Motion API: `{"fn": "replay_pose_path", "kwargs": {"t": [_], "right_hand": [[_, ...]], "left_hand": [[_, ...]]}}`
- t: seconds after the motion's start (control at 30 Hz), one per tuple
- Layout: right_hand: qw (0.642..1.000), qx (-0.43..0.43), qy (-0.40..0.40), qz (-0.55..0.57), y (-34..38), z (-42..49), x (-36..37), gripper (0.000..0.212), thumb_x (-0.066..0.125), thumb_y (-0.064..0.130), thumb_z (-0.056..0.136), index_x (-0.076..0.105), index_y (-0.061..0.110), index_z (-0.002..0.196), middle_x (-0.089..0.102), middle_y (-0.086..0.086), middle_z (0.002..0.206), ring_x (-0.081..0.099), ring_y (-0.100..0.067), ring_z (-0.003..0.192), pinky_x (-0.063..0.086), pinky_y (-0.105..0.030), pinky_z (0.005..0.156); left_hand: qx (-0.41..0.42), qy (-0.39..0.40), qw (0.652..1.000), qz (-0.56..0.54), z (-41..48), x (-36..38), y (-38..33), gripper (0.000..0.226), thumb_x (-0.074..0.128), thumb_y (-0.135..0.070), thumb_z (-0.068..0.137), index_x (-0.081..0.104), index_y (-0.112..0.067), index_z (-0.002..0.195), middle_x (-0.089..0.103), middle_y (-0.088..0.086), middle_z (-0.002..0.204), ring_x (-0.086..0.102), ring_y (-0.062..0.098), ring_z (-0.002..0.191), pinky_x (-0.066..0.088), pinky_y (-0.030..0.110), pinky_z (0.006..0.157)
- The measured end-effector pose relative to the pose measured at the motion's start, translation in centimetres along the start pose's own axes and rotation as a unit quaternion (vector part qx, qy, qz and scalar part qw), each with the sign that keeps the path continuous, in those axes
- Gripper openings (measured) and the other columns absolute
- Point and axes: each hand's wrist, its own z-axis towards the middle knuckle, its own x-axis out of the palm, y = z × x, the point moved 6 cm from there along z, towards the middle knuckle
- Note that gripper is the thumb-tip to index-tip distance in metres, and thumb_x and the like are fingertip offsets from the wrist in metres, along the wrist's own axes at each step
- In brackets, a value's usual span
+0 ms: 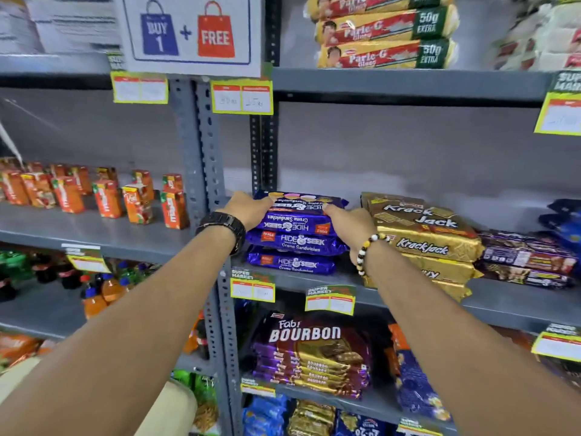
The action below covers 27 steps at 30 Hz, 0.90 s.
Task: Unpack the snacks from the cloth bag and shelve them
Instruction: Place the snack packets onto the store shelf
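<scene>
Both arms reach forward to a grey metal shelf (408,297) where a stack of blue Hide & Seek packs (295,234) lies — four packs piled flat, the upper two turned so their lettering reads upside down. The left hand (248,209), a dark watch (223,229) on its wrist, presses against the left end of the top packs. The right hand (352,225), with a black, white and yellow bead bracelet (366,253) on its wrist, presses against the right end. The two hands are apart, with the stack between them, fingers laid on the upper packs rather than curled round them; whether they grip or only touch cannot be told.

Just beside the stack on the right lies a pile of gold Krackjack packs (424,237), touching the right hand's outer side. Further right on the same shelf are dark purple packs (525,262). On the shelf below stand Fab Bourbon packs (311,354), and on the shelf above lie yellow Parle-G packs (383,36). To the left, in the neighbouring bay, small orange juice cartons (107,196) stand upright — below them, soft drink bottles (97,287). A "Buy 1 + Free" sign (188,29) hangs at the top. The cloth bag is not seen.
</scene>
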Motion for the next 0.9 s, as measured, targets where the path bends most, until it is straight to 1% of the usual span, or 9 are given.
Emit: {"fn": "replay_pose_path", "kwargs": {"t": [0.1, 0.17, 0.23, 0.33, 0.47, 0.57, 0.63, 0.77, 0.9], "right_hand": [[0.999, -0.006, -0.011, -0.044, -0.7, 0.8, 1.0, 0.036, 0.060, 0.048, 0.081, 0.066, 0.013, 0.088, 0.075, -0.010, 0.089, 0.073, -0.032, 0.083, 0.060, -0.052, 0.079], [0.997, -0.019, -0.023, -0.070, -1.4, 1.5, 1.4, 0.036, 0.059, 0.048, 0.088, 0.066, 0.013, 0.088, 0.074, -0.008, 0.087, 0.071, -0.028, 0.080, 0.060, -0.046, 0.078], [0.995, -0.027, -0.034, -0.088, -1.8, 2.1, 1.5, 0.037, 0.058, 0.049, 0.090, 0.066, 0.013, 0.088, 0.074, -0.009, 0.086, 0.071, -0.027, 0.078, 0.060, -0.044, 0.077], [0.988, -0.041, -0.036, -0.143, -1.6, 2.5, 1.4, 0.040, 0.054, 0.052, 0.091, 0.066, 0.013, 0.086, 0.074, -0.008, 0.085, 0.070, -0.027, 0.079, 0.059, -0.043, 0.077], [0.957, -0.105, -0.076, -0.258, -0.4, 1.6, 1.2, 0.048, 0.050, 0.052, 0.094, 0.066, 0.006, 0.098, 0.071, -0.011, 0.089, 0.068, -0.030, 0.085, 0.046, -0.030, 0.063], [0.925, -0.200, -0.109, -0.304, 0.9, 0.0, 1.4, 0.059, 0.052, 0.055, 0.091, 0.053, 0.008, 0.126, 0.060, -0.014, 0.127, 0.060, -0.032, 0.114, 0.053, -0.038, 0.087], [0.903, -0.259, -0.105, -0.327, 1.4, -1.7, 1.8, 0.066, 0.053, 0.052, 0.092, 0.039, 0.011, 0.143, 0.044, -0.011, 0.147, 0.045, -0.030, 0.133, 0.046, -0.045, 0.105], [0.878, -0.347, -0.058, -0.323, 1.7, -5.2, 2.8, 0.066, 0.056, 0.042, 0.092, 0.035, 0.013, 0.148, 0.036, -0.009, 0.153, 0.032, -0.026, 0.143, 0.033, -0.042, 0.117], [0.873, -0.391, 0.016, -0.290, 0.9, -8.7, 5.9, 0.064, 0.057, 0.039, 0.094, 0.035, 0.017, 0.150, 0.031, -0.003, 0.158, 0.023, -0.017, 0.148, 0.024, -0.038, 0.121]], "left_hand": [[0.000, -0.022, 0.999, 0.038, -0.1, 0.9, 0.2, 0.049, 0.062, -0.055, 0.082, 0.067, -0.009, 0.097, 0.075, 0.009, 0.094, 0.072, 0.029, 0.081, 0.059, 0.041, 0.081], [0.007, -0.037, 0.996, 0.076, 0.5, 1.4, 1.0, 0.050, 0.052, -0.051, 0.094, 0.066, -0.005, 0.107, 0.071, 0.012, 0.095, 0.065, 0.029, 0.078, 0.049, 0.032, 0.069], [0.006, -0.043, 0.994, 0.097, 0.9, 1.8, 1.5, 0.052, 0.045, -0.049, 0.098, 0.064, -0.003, 0.111, 0.071, 0.017, 0.101, 0.063, 0.033, 0.081, 0.042, 0.031, 0.066], [0.013, -0.052, 0.990, 0.133, 0.7, 2.0, 1.1, 0.055, 0.038, -0.052, 0.101, 0.061, -0.004, 0.114, 0.069, 0.017, 0.108, 0.059, 0.031, 0.082, 0.040, 0.032, 0.069], [0.053, -0.097, 0.974, 0.199, -1.0, 1.5, 0.7, 0.066, 0.030, -0.061, 0.099, 0.050, -0.004, 0.124, 0.061, 0.023, 0.124, 0.061, 0.041, 0.106, 0.044, 0.041, 0.080], [0.125, -0.135, 0.955, 0.231, -3.1, 1.3, 0.3, 0.064, 0.037, -0.060, 0.098, 0.045, -0.005, 0.130, 0.055, 0.022, 0.129, 0.058, 0.044, 0.110, 0.048, 0.047, 0.085], [0.182, -0.147, 0.939, 0.251, -5.0, 1.2, 0.2, 0.061, 0.044, -0.054, 0.098, 0.043, -0.007, 0.136, 0.053, 0.019, 0.132, 0.057, 0.043, 0.113, 0.048, 0.048, 0.089], [0.253, -0.164, 0.907, 0.293, -8.6, -0.3, 1.2, 0.062, 0.051, -0.047, 0.096, 0.037, -0.013, 0.146, 0.048, 0.011, 0.144, 0.048, 0.035, 0.127, 0.042, 0.047, 0.105], [0.268, -0.213, 0.881, 0.326, -12.4, -4.4, 4.4, 0.066, 0.049, -0.050, 0.095, 0.039, -0.010, 0.146, 0.047, 0.012, 0.147, 0.042, 0.031, 0.136, 0.037, 0.046, 0.112]]}}
